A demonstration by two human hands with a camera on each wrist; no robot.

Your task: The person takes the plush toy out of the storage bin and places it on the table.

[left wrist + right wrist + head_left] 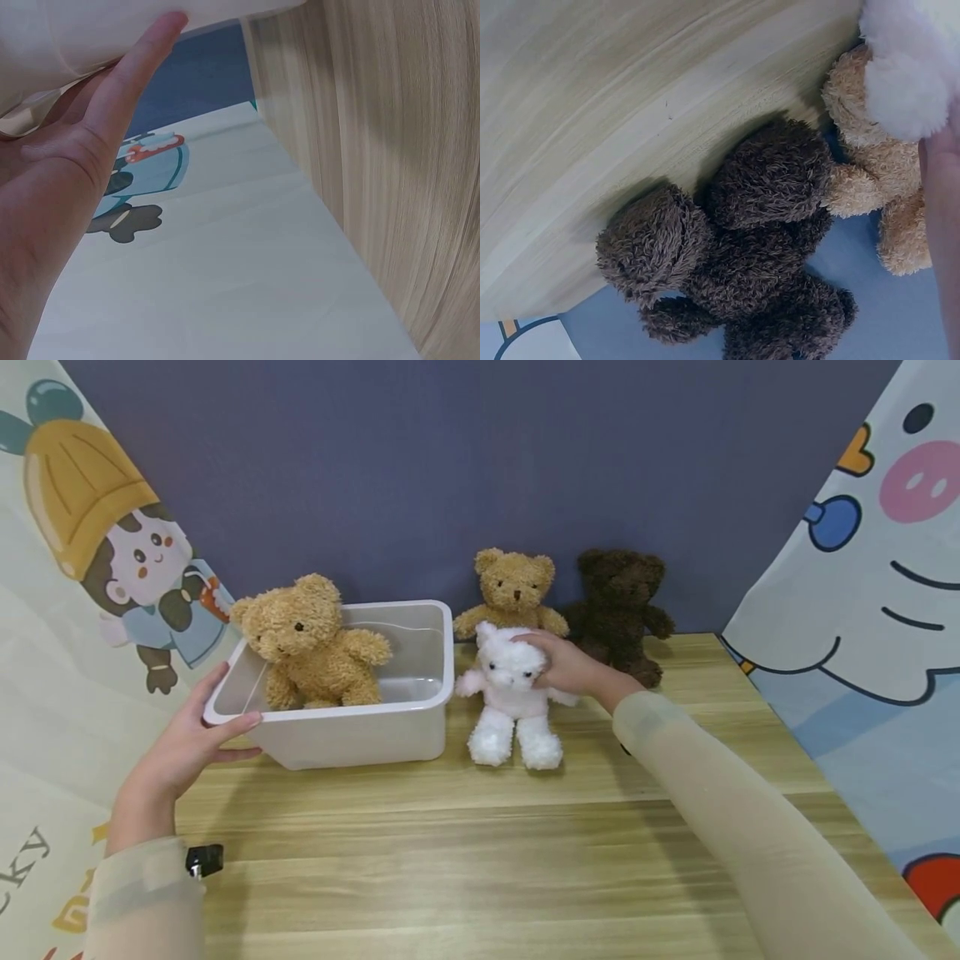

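My left hand (176, 752) holds the near left corner of a white plastic bin (375, 735), its fingers spread along the outside and rim. In the left wrist view the hand (82, 150) lies against the bin's pale wall. A light brown teddy bear (315, 652) sits inside the bin, leaning left, its head above the rim. With my right hand (570, 667) I grip the head of a white plush toy (513, 693), upright just right of the bin. In the right wrist view its white fur (907, 97) shows beside the hand's edge.
Behind the white toy sits another light brown teddy bear (516, 585), and a dark brown teddy bear (618, 602) sits to its right. A blue-grey panel (510, 460) backs the wooden table (450, 877). Printed sheets (885, 610) flank both sides.
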